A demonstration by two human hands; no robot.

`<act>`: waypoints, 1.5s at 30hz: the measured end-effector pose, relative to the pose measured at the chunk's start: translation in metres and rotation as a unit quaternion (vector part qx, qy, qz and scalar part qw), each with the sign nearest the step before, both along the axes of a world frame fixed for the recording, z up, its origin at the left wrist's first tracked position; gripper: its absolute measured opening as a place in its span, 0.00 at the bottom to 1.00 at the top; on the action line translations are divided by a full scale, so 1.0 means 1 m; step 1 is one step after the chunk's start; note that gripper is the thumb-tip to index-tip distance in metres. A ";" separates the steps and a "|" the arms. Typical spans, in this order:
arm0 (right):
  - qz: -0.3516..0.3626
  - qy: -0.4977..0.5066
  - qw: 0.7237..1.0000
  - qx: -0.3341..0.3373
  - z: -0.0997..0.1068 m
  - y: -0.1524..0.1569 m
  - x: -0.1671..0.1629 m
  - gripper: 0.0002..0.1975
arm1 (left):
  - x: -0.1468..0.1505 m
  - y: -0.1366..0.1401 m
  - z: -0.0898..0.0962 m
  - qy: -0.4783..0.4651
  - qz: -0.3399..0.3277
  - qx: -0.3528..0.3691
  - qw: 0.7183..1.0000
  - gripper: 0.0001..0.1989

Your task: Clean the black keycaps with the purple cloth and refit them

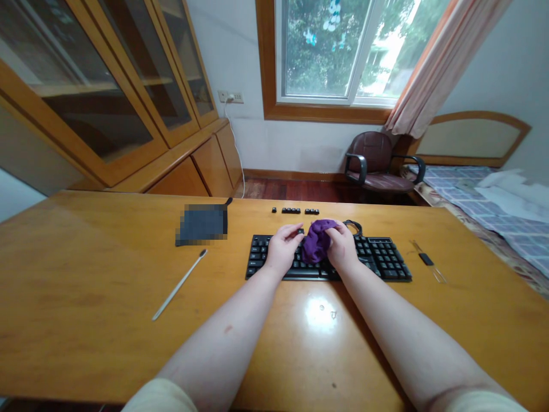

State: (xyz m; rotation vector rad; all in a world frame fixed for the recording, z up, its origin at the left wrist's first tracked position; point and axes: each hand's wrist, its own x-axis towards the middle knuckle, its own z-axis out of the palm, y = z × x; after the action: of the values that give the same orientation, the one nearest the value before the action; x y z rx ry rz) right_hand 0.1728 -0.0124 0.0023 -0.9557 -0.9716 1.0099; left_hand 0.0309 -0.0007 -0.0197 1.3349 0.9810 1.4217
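Observation:
Above a black keyboard (388, 257), my right hand (343, 246) grips a crumpled purple cloth (317, 240) that hangs over the middle keys. My left hand (282, 249) is beside the cloth, thumb and fingers pinched around a small black keycap (301, 231) that shows at the fingertips. Behind the keyboard, loose black keycaps (291, 210) are set out in a row of small groups on the desk. Part of the keyboard is hidden under my hands and the cloth.
Left on the wooden desk (107, 297) are a white-handled brush (180, 284) and a dark pouch (203, 223), partly pixelated. A wire keycap puller (426, 259) rests at the right. The keyboard's cable (354, 225) coils behind it. Beyond stand a chair (373, 154) and a bed (454, 194).

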 end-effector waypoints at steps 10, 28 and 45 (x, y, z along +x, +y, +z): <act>0.050 -0.243 0.969 0.011 0.011 -0.007 0.010 0.13 | 0.003 0.000 -0.001 -0.100 -0.045 -0.066 0.992 0.19; -0.029 -0.514 0.856 0.045 0.014 0.010 0.031 0.09 | 0.003 -0.001 0.000 -0.053 -0.070 -0.069 0.994 0.20; 0.057 -0.635 0.770 -0.024 0.003 0.019 0.045 0.10 | 0.003 -0.002 0.002 -0.049 -0.072 -0.078 0.993 0.15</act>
State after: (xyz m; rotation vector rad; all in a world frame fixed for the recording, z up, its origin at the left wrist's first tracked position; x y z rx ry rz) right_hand 0.2174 0.0065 0.0054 -1.6774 -2.1347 0.3465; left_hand 0.0340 -0.0032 -0.0176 1.1857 0.8928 1.2630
